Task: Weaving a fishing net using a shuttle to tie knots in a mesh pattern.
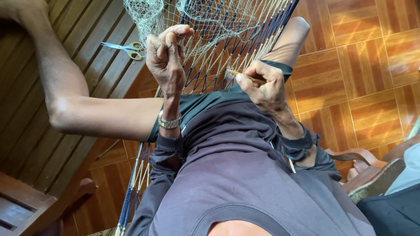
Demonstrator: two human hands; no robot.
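Beside the scissors (127,49) on wooden slats (87,39), left hand (168,59) pinching net cords (210,65), right hand (262,85) gripping a netting needle (245,77).

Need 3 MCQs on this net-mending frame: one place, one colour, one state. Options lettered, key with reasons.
1. Where do the scissors lie?
A. on the wooden slats, left of the left hand
B. on the tiled floor
C. on the person's lap

2. What colour are the scissors' handles?
A. red
B. yellow
C. black

3. What does the right hand hold?
A. nothing
B. the scissors
C. a slim yellowish netting needle

Key: 1 A, they rest on the slats beside the left hand. 2 B, the handle loops show yellow. 3 C, the netting needle sticks out from its fingers toward the net, which the left hand pinches.
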